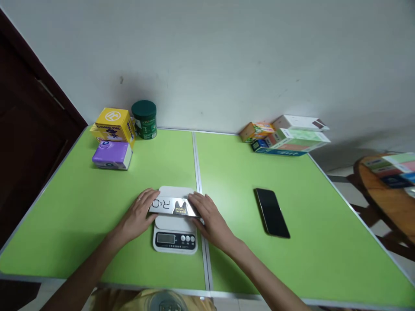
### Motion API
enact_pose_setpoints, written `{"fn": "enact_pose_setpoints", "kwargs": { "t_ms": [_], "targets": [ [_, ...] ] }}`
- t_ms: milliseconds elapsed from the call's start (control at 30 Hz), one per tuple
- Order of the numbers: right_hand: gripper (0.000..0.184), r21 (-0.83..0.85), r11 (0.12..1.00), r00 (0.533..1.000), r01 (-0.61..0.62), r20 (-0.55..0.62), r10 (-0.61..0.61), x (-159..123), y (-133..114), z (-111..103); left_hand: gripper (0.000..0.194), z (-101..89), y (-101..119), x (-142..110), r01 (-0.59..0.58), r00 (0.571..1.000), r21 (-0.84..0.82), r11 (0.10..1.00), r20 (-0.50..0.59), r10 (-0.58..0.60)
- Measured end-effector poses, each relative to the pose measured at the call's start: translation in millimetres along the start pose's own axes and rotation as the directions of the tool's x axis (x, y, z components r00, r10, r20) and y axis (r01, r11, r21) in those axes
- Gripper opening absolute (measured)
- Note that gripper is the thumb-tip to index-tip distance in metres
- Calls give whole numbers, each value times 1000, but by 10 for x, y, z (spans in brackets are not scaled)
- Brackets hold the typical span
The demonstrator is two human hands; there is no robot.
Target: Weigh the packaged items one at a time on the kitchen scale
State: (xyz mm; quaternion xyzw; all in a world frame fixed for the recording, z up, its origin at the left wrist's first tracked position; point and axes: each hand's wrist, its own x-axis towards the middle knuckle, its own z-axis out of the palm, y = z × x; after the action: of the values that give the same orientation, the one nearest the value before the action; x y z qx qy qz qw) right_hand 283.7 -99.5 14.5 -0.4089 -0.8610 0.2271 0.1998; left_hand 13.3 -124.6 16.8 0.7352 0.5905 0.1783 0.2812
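A long silver-white box printed "Bamboo Charcoal" lies crosswise over the platform of a white digital kitchen scale. My left hand grips the box's left end, thumb in front and fingers behind. At the other end, my right hand holds it the same way. The print on the box is upside down to me. Whether the box rests fully on the platform, I cannot tell. The scale's display and its round buttons face me, and no digits can be made out on the display.
A black phone lies to the right. Back left stand a yellow box, a purple tissue pack and a green canister. Several boxes are stacked back right. A metal seam divides the green table. A wooden stool holds more boxes.
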Motion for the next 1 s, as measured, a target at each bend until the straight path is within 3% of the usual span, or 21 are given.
{"fn": "enact_pose_setpoints", "kwargs": {
  "t_ms": [100, 200, 300, 467, 700, 867, 933, 1000],
  "targets": [
    [67, 16, 995, 993, -103, -63, 103, -76, -21, -78, 81, -9, 23, -50, 37, 999, 37, 999, -23, -37],
    [58, 105, 963, 961, -247, -105, 257, -178, -34, -217, 77, -87, 71, -96, 71, 997, 30, 997, -39, -70],
    [55, 217, 901, 914, -377, -74, 400, -293, -51, -301, 75, -145, 79, -133, 125, 992, 21, 992, -32, -125],
    [54, 267, 857, 884, -440, -39, 466, -437, -63, -323, 77, -157, 1, -175, 145, 989, 28, 989, -16, -145],
    [49, 152, 935, 942, -322, -47, 332, -382, 41, -324, 75, -160, -19, -157, 80, 997, 47, 996, -14, -79],
    [47, 61, 992, 994, -111, -3, 112, -74, -195, -278, 68, -157, -93, -52, 25, 1000, 133, 991, 6, -26],
    [48, 8, 1000, 999, 27, 42, -27, 89, -269, -236, 54, -150, -191, 29, -64, 998, 170, 983, 3, 64],
    [50, -80, 992, 993, 93, 77, -87, 218, -275, -209, 44, -149, -265, 129, -166, 986, 198, 966, 3, 169]
  ]
}}
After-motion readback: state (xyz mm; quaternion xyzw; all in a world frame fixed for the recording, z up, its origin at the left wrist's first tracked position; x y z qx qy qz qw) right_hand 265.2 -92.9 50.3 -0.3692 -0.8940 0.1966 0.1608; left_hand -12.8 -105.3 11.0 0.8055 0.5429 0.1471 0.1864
